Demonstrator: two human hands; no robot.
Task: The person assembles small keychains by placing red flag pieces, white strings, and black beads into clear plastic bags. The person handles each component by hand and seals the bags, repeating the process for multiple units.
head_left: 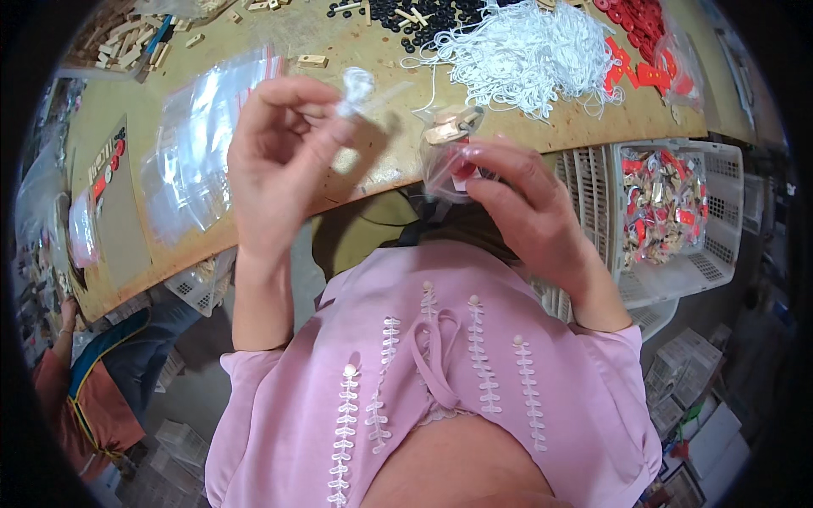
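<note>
Over the table's near edge, my left hand point(284, 157) pinches a small coiled bundle of white string point(357, 85) between thumb and fingertips. To its right, my right hand point(533, 203) grips a small clear plastic bag point(436, 165) by its side. Light wooden pieces point(449, 129) and something red show inside the bag. The bundle and the bag are apart. Left of my left hand lies an overlapping stack of flat clear zip bags point(199, 135) with red-edged tops. A large tangled pile of white string point(525, 59) lies beyond my right hand.
Black rings point(415, 21), red discs point(639, 25) and red cards point(622, 72) lie at the table's far side. Wooden blocks point(127, 42) fill the far left. A white plastic crate point(720, 220) of filled bags stands right. Another person's arm point(63, 339) shows at left.
</note>
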